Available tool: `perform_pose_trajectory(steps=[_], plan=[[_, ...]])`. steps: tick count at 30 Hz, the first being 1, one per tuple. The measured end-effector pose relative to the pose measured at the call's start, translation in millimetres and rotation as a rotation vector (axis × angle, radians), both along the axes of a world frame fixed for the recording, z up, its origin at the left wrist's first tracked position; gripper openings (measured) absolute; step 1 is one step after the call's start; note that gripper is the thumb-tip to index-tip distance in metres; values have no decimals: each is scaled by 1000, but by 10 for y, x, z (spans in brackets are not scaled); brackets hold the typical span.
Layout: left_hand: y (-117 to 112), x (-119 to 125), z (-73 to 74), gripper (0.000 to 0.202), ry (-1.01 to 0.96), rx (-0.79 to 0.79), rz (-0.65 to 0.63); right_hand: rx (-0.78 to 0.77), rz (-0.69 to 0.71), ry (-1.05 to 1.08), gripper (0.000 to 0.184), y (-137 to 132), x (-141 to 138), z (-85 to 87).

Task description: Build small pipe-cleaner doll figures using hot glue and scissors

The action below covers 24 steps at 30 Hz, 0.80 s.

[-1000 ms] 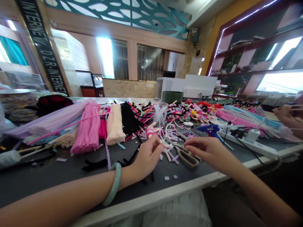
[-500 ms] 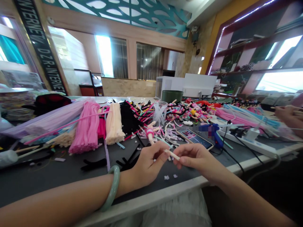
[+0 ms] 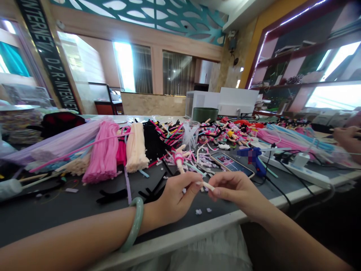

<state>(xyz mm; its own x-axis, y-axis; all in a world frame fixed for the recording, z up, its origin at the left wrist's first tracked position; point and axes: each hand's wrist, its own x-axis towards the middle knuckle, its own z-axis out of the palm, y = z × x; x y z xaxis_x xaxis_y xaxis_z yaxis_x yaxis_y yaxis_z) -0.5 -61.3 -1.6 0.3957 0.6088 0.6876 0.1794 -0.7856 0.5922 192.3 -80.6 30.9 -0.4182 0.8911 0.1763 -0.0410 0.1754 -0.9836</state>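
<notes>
Between my two hands is a short cream pipe cleaner piece (image 3: 208, 186). The fingertips of my left hand (image 3: 180, 194), closed in a pinch, grip its left end; a green bangle (image 3: 135, 224) circles that wrist. My right hand (image 3: 235, 188) pinches the other end between thumb and fingers. Just beyond my left hand, a small pink-and-cream pipe cleaner figure (image 3: 179, 157) stands out above the knuckles, its lower end hidden behind them. Cut pipe cleaner bits lie around it.
Pink pipe cleaners (image 3: 101, 154), cream ones (image 3: 136, 146) and black ones (image 3: 153, 139) lie bundled at left. A phone (image 3: 232, 164), a blue glue gun (image 3: 254, 160) and a white power strip (image 3: 296, 171) with cables are at right. Another person's hand (image 3: 348, 137) shows at the right edge.
The cream piece tilts slightly differently between my fingertips, while both hands stay nearly in place. The other person's hand at the right edge has shifted a little to the right.
</notes>
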Motion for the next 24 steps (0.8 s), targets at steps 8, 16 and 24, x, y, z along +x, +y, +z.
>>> perform_pose_trajectory(steps=[8,16,24], plan=[[6,-6,2,13,2,159,-6,-5,-11,-24,15,-12,-6,-8],[18,-6,-6,15,-2,263,-16,35,-71,-63,16,-37,-12,-5],[9,10,14,16,-23,370,-55,92,-89,-91,16,-50,-1,-12]])
